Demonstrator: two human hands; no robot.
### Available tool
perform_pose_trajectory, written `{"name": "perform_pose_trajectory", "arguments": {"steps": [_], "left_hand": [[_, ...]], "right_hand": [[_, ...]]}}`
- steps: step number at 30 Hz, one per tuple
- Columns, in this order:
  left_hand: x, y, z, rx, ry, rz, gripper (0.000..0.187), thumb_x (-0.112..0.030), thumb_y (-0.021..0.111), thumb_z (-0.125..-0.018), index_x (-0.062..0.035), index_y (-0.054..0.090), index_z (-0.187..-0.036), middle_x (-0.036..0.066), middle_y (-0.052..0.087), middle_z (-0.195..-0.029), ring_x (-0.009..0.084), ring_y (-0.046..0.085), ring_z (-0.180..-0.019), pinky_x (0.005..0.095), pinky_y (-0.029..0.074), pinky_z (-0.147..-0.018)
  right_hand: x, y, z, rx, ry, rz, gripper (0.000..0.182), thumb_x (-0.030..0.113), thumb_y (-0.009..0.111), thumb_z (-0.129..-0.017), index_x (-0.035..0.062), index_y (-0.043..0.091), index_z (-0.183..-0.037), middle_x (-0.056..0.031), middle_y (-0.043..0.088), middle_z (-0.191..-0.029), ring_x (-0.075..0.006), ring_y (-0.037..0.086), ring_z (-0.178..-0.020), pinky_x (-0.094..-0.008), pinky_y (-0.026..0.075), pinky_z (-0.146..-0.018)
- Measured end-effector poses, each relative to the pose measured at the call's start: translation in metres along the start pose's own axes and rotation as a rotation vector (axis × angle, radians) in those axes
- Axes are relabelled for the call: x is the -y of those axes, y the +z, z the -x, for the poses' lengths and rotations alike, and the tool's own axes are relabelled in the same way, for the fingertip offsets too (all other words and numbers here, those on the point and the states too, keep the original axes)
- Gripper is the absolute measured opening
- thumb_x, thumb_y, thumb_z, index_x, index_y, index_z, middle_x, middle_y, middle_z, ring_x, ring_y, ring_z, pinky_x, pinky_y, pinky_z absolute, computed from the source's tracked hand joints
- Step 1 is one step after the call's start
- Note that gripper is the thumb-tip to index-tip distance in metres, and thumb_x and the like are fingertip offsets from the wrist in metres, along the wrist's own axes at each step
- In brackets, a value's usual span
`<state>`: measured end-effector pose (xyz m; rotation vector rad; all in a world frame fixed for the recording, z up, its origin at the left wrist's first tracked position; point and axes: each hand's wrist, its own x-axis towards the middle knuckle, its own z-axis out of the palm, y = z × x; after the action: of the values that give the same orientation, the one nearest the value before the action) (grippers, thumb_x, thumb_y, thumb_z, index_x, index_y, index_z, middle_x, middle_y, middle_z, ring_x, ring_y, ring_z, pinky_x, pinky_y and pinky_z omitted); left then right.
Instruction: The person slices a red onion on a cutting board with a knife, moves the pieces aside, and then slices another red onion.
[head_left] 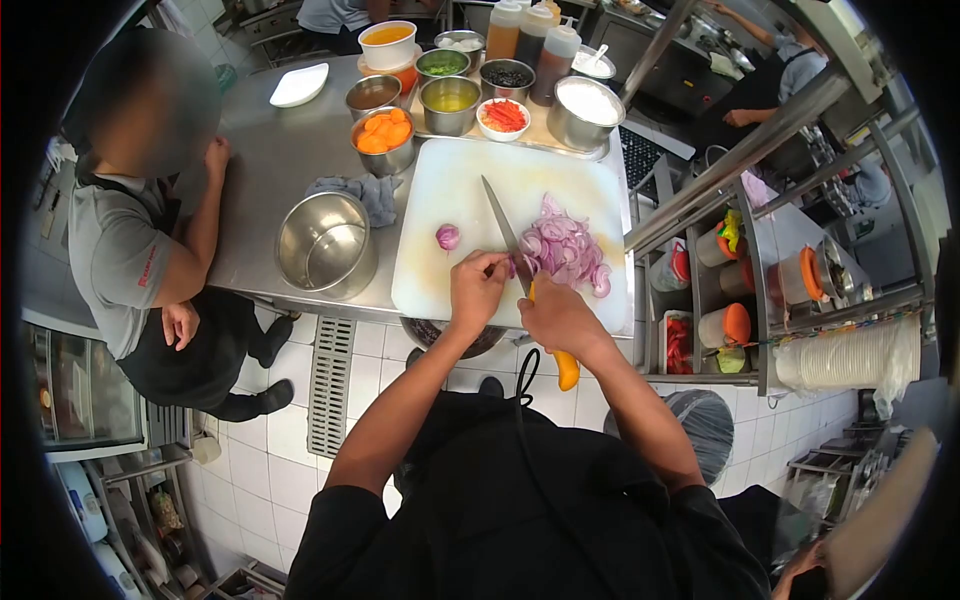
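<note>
My right hand [556,314] is closed round the yellow handle [568,370] of a kitchen knife, whose long blade [499,212] points away across a white cutting board [415,270]. Left of the blade, my left hand [477,290] is pinched at the fingertips against a small piece of red onion [511,266], partly hidden by the fingers. A heap of sliced red onion [562,243] lies right of the knife. On the board's left half sits a separate peeled red onion piece [447,237].
Left of the board stand a steel pot [326,243] and a grey cloth [360,197]. Behind it, a tray carries carrots [384,131], red strips [503,117], a tub of white contents [588,102] and sauce bottles [553,62]. A person [140,220] stands at the left; metal shelving [700,300] is right.
</note>
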<state>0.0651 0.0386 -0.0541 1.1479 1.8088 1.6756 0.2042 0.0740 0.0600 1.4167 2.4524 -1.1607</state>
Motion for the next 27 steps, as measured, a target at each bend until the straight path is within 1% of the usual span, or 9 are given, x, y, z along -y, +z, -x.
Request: {"name": "perform_pose_trajectory", "arguments": {"steps": [4,7,10,13,16,19,22,25,27], "left_hand": [[-0.001,0.0,0.0,-0.011,-0.011,0.031,0.012,0.001,0.069,-0.087,0.0036,0.074,-0.097,0.01,0.072,-0.084,0.0105,0.064,-0.07,0.0246,0.05,-0.064],[-0.005,0.002,0.0,-0.046,0.032,0.007,0.01,0.0,0.069,-0.084,0.0017,0.074,-0.092,0.013,0.069,-0.078,0.021,0.066,-0.064,0.0314,0.051,-0.061],[-0.005,0.003,-0.001,-0.072,0.047,-0.012,0.009,-0.001,0.07,-0.084,0.0015,0.074,-0.091,0.013,0.069,-0.078,0.0214,0.066,-0.064,0.0315,0.051,-0.061],[-0.008,0.0,-0.001,-0.001,0.022,-0.092,0.012,-0.002,0.071,-0.086,0.0032,0.074,-0.096,0.01,0.072,-0.086,0.0133,0.067,-0.071,0.0265,0.051,-0.065],[-0.007,-0.001,0.0,0.017,-0.007,-0.03,0.011,-0.001,0.07,-0.086,0.003,0.074,-0.096,0.01,0.071,-0.085,0.013,0.067,-0.072,0.0262,0.052,-0.065],[-0.004,0.001,0.0,-0.001,0.014,-0.004,0.011,0.001,0.069,-0.087,0.003,0.074,-0.097,0.01,0.071,-0.084,0.0129,0.067,-0.071,0.0259,0.051,-0.065],[-0.003,0.002,0.001,-0.004,0.004,0.024,0.012,0.002,0.068,-0.087,0.0032,0.074,-0.097,0.01,0.071,-0.084,0.0123,0.066,-0.07,0.0256,0.051,-0.065],[-0.001,0.002,0.001,0.0,0.01,0.015,0.012,0.002,0.068,-0.087,0.0037,0.074,-0.097,0.009,0.071,-0.085,0.0116,0.065,-0.07,0.0254,0.05,-0.065],[-0.002,0.002,0.001,0.002,0.0,0.014,0.012,0.002,0.067,-0.087,0.0037,0.074,-0.097,0.009,0.071,-0.085,0.0113,0.065,-0.071,0.0253,0.05,-0.065]], "right_hand": [[-0.003,0.007,-0.004,-0.038,-0.026,0.014,0.035,0.02,0.057,-0.092,-0.0092,0.049,-0.108,-0.0349,0.065,-0.096,-0.051,0.063,-0.096,-0.056,0.048,-0.086],[-0.014,0.026,-0.017,-0.122,-0.072,0.089,0.035,0.02,0.057,-0.092,-0.0093,0.049,-0.109,-0.0347,0.065,-0.097,-0.0503,0.063,-0.097,-0.0556,0.049,-0.087],[-0.02,0.033,-0.027,-0.156,-0.101,0.072,0.035,0.02,0.057,-0.092,-0.0089,0.049,-0.109,-0.034,0.065,-0.098,-0.0499,0.064,-0.096,-0.056,0.049,-0.086],[-0.016,0.017,-0.024,-0.055,-0.034,0.021,0.036,0.02,0.056,-0.092,-0.0097,0.049,-0.11,-0.035,0.065,-0.096,-0.0488,0.066,-0.09,-0.0546,0.051,-0.082],[-0.005,-0.003,-0.011,-0.019,-0.023,-0.101,0.035,0.021,0.057,-0.095,-0.0098,0.046,-0.107,-0.0266,0.066,-0.077,-0.0363,0.066,-0.053,-0.0462,0.054,-0.055],[-0.001,-0.009,-0.007,0.013,-0.01,-0.039,0.035,0.021,0.057,-0.095,-0.0098,0.047,-0.107,-0.0243,0.066,-0.076,-0.0307,0.065,-0.049,-0.0422,0.053,-0.049],[-0.006,-0.004,-0.008,-0.008,-0.052,0.008,0.033,0.02,0.056,-0.095,-0.0096,0.047,-0.106,-0.0245,0.066,-0.077,-0.0305,0.065,-0.049,-0.0419,0.053,-0.049],[0.003,-0.009,0.0,0.03,0.012,-0.048,0.032,0.019,0.055,-0.096,-0.0099,0.047,-0.106,-0.0245,0.066,-0.077,-0.0306,0.065,-0.049,-0.0412,0.053,-0.048],[0.0,-0.006,-0.002,0.026,0.006,-0.049,0.032,0.019,0.055,-0.096,-0.01,0.047,-0.106,-0.0249,0.066,-0.078,-0.0307,0.065,-0.05,-0.0413,0.053,-0.048]]}}
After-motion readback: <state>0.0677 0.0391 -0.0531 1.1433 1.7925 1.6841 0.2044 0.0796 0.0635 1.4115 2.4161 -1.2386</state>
